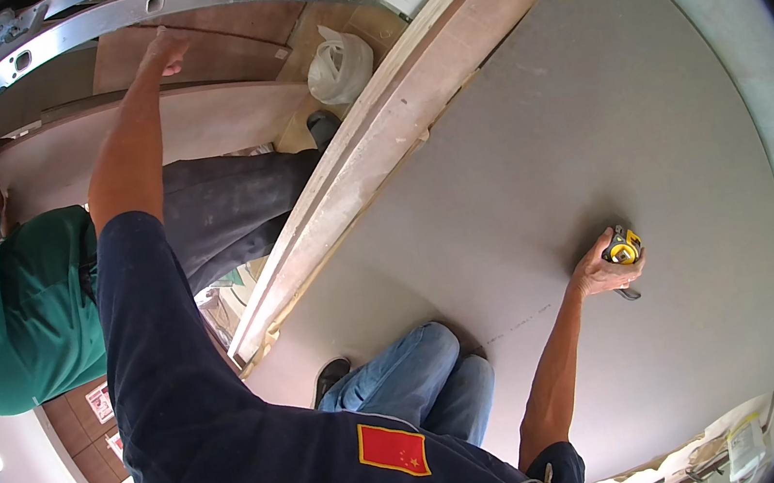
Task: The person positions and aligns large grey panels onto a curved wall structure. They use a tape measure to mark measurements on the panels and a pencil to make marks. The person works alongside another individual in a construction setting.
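My right hand [597, 274] is closed around a yellow and black tape measure [622, 252], just over a large grey slab [531, 144]. A short dark strap hangs below the tape's case. No blade is visibly drawn out. On the far left, my left arm reaches past the slab's raised border. My left hand [164, 52] is over reddish-brown boards [230, 52], its fingers partly bent and apart, with nothing visible in them. Whether it touches the boards I cannot tell. My knees, in blue jeans [404, 371], rest on the slab.
A person in a green top [47, 296] bends close by my left arm. A metal ladder [114, 23] crosses the upper left. A white plastic bag [341, 67] lies beyond the pale wooden border [373, 136]. A pale wall [731, 30] curves along the right.
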Tool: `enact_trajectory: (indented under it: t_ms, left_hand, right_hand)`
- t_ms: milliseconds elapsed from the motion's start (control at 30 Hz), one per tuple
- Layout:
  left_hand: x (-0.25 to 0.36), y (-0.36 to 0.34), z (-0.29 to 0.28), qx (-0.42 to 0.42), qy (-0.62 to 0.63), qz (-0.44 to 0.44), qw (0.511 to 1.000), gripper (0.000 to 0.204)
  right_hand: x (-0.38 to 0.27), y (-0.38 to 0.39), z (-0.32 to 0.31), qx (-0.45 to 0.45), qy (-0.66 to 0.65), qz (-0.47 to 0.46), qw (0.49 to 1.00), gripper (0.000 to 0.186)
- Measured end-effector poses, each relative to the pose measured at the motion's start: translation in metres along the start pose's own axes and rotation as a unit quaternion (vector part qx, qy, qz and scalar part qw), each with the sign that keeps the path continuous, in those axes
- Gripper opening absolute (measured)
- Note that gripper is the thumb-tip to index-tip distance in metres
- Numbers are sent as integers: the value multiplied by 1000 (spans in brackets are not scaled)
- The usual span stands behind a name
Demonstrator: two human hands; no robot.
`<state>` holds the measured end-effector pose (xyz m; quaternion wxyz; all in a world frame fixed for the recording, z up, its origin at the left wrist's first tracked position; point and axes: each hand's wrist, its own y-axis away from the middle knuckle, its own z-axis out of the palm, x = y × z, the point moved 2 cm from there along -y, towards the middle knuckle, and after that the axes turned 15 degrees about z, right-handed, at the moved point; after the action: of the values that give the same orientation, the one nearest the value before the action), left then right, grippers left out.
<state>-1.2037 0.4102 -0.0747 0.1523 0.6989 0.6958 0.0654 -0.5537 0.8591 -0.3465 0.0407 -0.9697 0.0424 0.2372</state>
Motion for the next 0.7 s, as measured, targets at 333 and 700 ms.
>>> enact_trajectory:
  t_ms: [333, 700]
  left_hand:
    - [49, 4, 167, 45, 29, 302, 952, 43]
    - [189, 154, 317, 175, 220, 94, 955, 49]
  right_hand:
    - [-8, 2, -5, -27, -10, 37, 999, 78]
    - [-6, 1, -1, -3, 11, 7, 1000, 77]
